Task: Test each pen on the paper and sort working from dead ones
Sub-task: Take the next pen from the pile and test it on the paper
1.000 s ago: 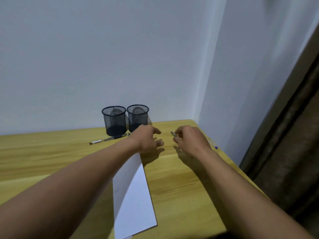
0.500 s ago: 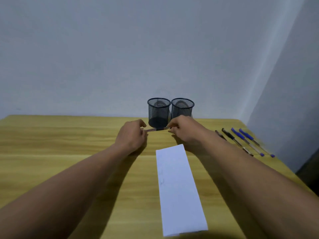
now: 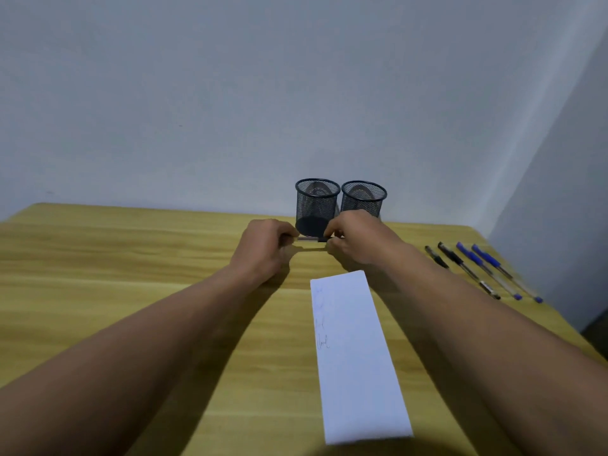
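Note:
Both hands hold one pen (image 3: 311, 239) level, just above the wooden table (image 3: 131, 291), in front of two black mesh cups. My left hand (image 3: 265, 250) pinches its left end and my right hand (image 3: 357, 240) grips its dark right end. The left cup (image 3: 316, 205) and the right cup (image 3: 363, 197) stand side by side at the back. A white paper strip (image 3: 358, 357) with a few scribbles along its left edge lies in front of my right hand. Several pens (image 3: 477, 268), black and blue, lie in a row at the right.
A pale wall runs behind the table and a second wall closes the right corner. The table's right edge passes just beyond the row of pens.
My view swung left from the table's right corner to the cups. Both hands went from apart to holding the pen that lay in front of the cups.

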Action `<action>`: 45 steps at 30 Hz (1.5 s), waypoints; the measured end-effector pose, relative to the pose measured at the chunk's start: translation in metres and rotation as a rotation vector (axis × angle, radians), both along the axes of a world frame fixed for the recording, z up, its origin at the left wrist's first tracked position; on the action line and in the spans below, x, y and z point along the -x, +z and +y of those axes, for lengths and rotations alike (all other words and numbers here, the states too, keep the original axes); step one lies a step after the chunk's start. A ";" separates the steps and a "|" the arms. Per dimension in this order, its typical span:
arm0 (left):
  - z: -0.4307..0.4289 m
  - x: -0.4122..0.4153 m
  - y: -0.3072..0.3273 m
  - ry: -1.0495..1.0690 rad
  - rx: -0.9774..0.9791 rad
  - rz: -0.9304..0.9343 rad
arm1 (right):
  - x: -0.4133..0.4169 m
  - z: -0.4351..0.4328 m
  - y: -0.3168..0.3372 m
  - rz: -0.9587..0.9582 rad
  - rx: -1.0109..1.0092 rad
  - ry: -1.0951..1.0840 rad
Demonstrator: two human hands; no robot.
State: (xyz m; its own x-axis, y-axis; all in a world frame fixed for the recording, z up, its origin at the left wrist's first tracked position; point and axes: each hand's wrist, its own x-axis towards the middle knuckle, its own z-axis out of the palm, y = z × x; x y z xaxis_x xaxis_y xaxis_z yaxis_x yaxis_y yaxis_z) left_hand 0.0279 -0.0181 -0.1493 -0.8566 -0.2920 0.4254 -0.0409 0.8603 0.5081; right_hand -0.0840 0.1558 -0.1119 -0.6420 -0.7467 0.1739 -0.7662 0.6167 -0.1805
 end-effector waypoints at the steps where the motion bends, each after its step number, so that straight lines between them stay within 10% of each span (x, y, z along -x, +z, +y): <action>1: 0.002 -0.002 0.006 0.001 -0.002 0.032 | -0.003 0.002 0.006 0.019 0.000 0.009; 8: 0.035 -0.033 0.057 0.134 -0.263 0.421 | -0.046 0.035 0.049 -0.003 0.302 -0.140; 15: 0.075 -0.065 0.060 -0.225 -0.730 0.004 | -0.113 0.059 0.066 -0.644 0.984 -0.174; 22: 0.088 -0.093 0.070 -0.316 -1.186 0.140 | -0.141 0.067 0.057 -0.986 1.214 -0.194; 38: 0.037 -0.102 0.053 -0.137 -0.781 0.122 | -0.138 0.059 0.030 -0.972 1.384 -0.242; 45: 0.031 -0.075 0.017 0.057 -0.329 -0.004 | -0.147 0.055 0.008 -0.861 1.046 -0.192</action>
